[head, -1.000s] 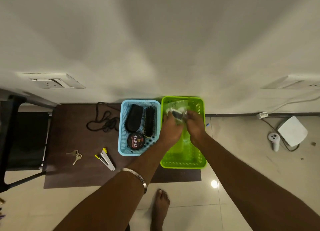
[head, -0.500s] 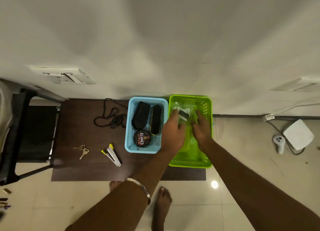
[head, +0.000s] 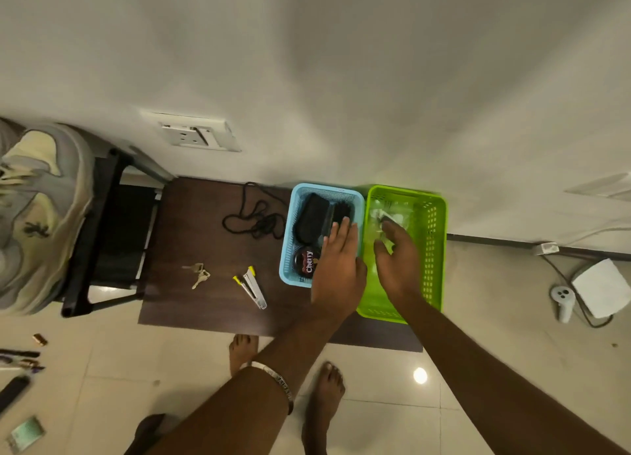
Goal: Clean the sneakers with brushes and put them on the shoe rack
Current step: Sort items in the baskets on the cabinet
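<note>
A blue basket point(head: 287, 249) on the dark table holds a black brush point(head: 309, 220), a second bristle brush point(head: 342, 208) and a round tin of Cherry polish point(head: 306, 262). My left hand point(head: 338, 266) hovers flat over the blue basket's right side, fingers apart, holding nothing. My right hand point(head: 397, 263) is inside the green basket point(head: 430, 249), fingers spread above a clear plastic packet point(head: 386, 217). A grey and cream sneaker point(head: 37, 212) sits on the black shoe rack point(head: 102, 236) at the far left.
Keys point(head: 199, 275), a stapler point(head: 252, 287) and a coiled black cord point(head: 256, 220) lie on the brown table point(head: 205, 304). A white box point(head: 602, 287) and a controller point(head: 563, 301) rest on the floor at right. Small items lie on the floor at bottom left.
Both hands let go of the packet in the green basket. My left hand moved left over the blue basket. The view shifted left, bringing the sneaker and rack into sight.
</note>
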